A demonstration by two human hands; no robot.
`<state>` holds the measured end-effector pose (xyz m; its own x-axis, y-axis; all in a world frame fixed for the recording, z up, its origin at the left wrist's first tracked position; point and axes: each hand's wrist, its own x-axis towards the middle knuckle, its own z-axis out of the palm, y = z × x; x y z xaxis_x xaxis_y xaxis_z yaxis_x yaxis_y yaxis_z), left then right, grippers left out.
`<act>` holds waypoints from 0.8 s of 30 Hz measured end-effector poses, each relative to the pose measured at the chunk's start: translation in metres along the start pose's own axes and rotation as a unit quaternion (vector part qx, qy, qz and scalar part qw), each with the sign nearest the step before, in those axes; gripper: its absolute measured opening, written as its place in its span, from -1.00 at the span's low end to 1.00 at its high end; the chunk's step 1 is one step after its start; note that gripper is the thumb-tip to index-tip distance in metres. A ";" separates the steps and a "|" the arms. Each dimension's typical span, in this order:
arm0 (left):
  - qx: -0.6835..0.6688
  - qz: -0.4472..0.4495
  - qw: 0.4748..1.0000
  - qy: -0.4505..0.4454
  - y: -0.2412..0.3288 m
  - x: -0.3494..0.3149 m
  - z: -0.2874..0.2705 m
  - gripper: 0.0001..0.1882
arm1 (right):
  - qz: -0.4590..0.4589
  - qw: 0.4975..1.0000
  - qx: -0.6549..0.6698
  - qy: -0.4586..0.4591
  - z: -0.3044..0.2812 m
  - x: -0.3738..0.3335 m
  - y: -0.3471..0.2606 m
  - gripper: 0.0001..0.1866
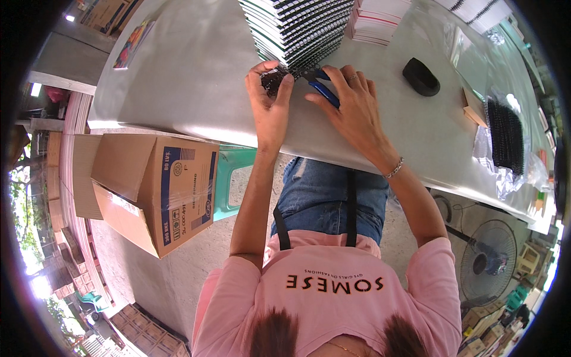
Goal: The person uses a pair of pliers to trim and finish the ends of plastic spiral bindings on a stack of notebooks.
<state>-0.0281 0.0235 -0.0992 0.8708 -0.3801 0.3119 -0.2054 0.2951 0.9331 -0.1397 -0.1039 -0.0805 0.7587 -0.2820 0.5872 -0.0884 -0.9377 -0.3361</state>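
While the right hand (357, 107) grips blue-handled pliers (325, 94), the left hand (269, 110) is closed round dark coils (272, 82) (perhaps light, springy wire, best pinched by an end, though details blur) at the notebook stack's (300, 33) near corner.

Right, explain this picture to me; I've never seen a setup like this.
There is no machine here, only a person's two bare hands. The single picture comes from a wide fisheye camera worn on the head, looking down, so straight edges bend. The right hand holds a blue-handled tool, plier-like. The left hand curls around dark coils by a stack of coil-bound books; how firmly is unclear. Also on the table: a white-and-red stack, a black rounded object and a black coil bundle.
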 end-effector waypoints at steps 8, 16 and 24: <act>0.088 -0.014 0.996 0.016 -0.005 -0.001 -0.004 -0.74 | -0.008 1.000 -0.005 -0.011 0.007 0.004 -0.001 -0.43; 0.074 -0.019 0.997 0.014 -0.006 -0.002 -0.004 -0.75 | -0.007 1.000 0.017 0.000 0.008 0.005 -0.004 -0.46; 0.088 -0.030 0.995 0.027 0.002 -0.002 -0.004 -0.74 | 0.060 0.995 0.062 -0.057 0.005 0.005 -0.009 -0.51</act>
<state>-0.0282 0.0280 -0.0985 0.9059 -0.3430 0.2483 -0.2228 0.1125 0.9684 -0.1318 -0.0959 -0.0780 0.8169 -0.3580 0.4523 -0.1074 -0.8648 -0.4904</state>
